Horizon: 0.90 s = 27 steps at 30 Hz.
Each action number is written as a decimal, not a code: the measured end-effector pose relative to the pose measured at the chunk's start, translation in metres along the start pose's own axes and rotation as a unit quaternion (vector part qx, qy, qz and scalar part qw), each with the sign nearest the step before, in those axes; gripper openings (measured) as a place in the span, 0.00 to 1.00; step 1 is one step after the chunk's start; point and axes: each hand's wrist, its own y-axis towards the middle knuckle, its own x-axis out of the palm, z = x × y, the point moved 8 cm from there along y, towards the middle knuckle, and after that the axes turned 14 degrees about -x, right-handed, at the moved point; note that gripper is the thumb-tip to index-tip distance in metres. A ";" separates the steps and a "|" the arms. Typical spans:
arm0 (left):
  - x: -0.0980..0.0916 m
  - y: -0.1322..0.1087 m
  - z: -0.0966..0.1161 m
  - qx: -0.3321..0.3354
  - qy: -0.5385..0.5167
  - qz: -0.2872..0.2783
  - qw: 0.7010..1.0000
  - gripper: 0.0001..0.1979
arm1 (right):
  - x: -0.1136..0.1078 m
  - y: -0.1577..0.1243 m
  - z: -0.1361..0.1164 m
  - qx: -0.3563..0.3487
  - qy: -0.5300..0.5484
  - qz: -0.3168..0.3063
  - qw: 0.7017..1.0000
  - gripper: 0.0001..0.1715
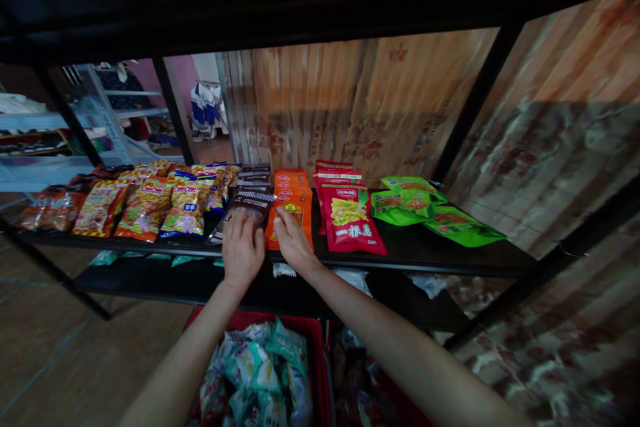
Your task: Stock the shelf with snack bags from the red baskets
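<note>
My left hand [243, 245] lies on the front dark brown snack packet [253, 201], its fingers stretched over the wrapper. Beside it, my right hand [294, 239] rests against the front orange snack packet [302, 211], with the fingers lying on its face and not closed round it. Both packets lean at the front of rows of the same kind on a black shelf [345, 259]. To the right are red snack packets [350, 217]. On the left stand yellow and orange puffed-snack bags [145, 208] and a blue-edged snack bag [184, 207].
Green packets [463, 225] lie at the shelf's right end. Below is a lower black shelf [165, 283] with a few packets. A red basket [323, 347] of teal-and-white packets stands beneath my arms. Black posts [475, 100] and an upper shelf [300, 7] frame the space.
</note>
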 end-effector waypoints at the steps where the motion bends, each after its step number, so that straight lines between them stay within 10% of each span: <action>1: -0.003 0.016 -0.019 -0.042 0.012 0.004 0.999 0.21 | 0.011 0.005 0.002 0.036 0.016 -0.007 0.999 0.31; 7: 0.030 0.061 -0.094 -0.161 0.093 -0.162 0.969 0.25 | 0.057 0.029 0.015 0.146 0.031 0.024 0.988 0.32; 27: 0.049 0.059 -0.115 -0.205 -0.023 -0.157 0.966 0.23 | 0.073 0.054 0.033 0.120 0.001 0.004 0.993 0.31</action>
